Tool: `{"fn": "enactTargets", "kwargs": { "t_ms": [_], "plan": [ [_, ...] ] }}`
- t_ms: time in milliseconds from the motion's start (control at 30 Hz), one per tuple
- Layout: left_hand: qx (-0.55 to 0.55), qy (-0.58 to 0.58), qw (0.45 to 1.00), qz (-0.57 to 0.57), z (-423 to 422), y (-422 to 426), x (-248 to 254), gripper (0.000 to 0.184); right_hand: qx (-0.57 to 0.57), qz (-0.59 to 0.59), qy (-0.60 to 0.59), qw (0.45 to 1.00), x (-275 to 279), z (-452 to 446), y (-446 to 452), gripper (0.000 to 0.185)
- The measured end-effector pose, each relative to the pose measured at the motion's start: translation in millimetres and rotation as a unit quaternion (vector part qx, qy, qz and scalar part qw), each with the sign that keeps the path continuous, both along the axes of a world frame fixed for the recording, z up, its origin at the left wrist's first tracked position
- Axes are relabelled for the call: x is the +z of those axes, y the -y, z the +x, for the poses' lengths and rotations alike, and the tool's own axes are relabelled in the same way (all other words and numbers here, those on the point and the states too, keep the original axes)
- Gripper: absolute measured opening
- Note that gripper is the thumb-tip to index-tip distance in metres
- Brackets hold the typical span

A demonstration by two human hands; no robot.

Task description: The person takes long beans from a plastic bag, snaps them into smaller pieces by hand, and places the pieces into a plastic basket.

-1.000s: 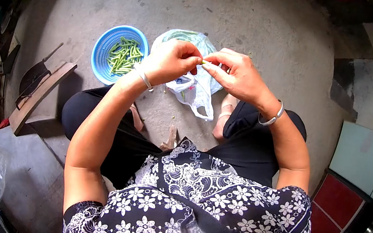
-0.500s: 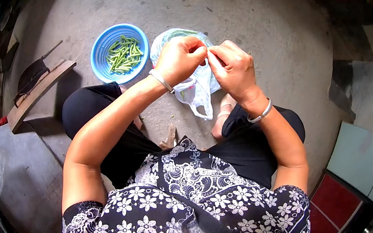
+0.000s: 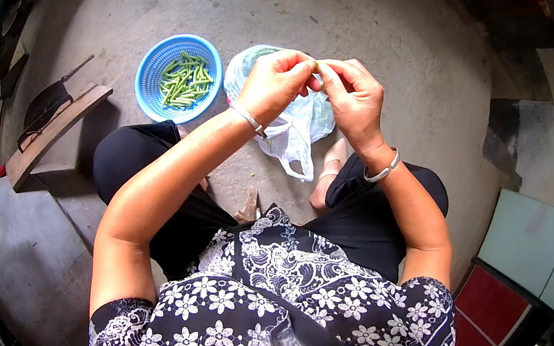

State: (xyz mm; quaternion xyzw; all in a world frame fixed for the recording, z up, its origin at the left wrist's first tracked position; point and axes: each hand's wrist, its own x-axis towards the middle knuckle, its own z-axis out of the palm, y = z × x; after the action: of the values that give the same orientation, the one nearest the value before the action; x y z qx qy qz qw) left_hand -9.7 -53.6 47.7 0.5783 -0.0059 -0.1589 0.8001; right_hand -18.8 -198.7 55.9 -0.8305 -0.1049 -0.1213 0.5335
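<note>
Hands pinch tiny item, mostly hidden; plastic bag partly covered.

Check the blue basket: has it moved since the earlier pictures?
No: judged against the plank, the basket sits in about the same place on the floor.

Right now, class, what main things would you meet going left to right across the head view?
Wooden plank, blue plastic basket holding green beans, left hand, right hand, red tiled panel.
</note>
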Motion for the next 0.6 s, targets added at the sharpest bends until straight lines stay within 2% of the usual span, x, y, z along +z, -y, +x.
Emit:
{"fn": "enactTargets", "kwargs": {
  "t_ms": [267,433,567,600],
  "plan": [
    [-0.042,0.091,0.980,0.171,3,-5,-11,0.018,0.013,0.170,-0.156,0.973,-2,-3,-2,0.014],
    [-0.067,0.117,0.953,0.272,-17,0,-28,0.017,-0.022,0.271,-0.177,0.946,11,15,16,0.021],
    [-0.107,0.254,0.825,0.494,-18,-18,-48,0.014,0.009,0.349,-0.158,0.924,16,26,34,0.020],
    [-0.135,0.234,0.813,0.517,-20,-24,-49,0.012,0.019,0.362,-0.157,0.919,18,26,38,0.020]
  ]
}}
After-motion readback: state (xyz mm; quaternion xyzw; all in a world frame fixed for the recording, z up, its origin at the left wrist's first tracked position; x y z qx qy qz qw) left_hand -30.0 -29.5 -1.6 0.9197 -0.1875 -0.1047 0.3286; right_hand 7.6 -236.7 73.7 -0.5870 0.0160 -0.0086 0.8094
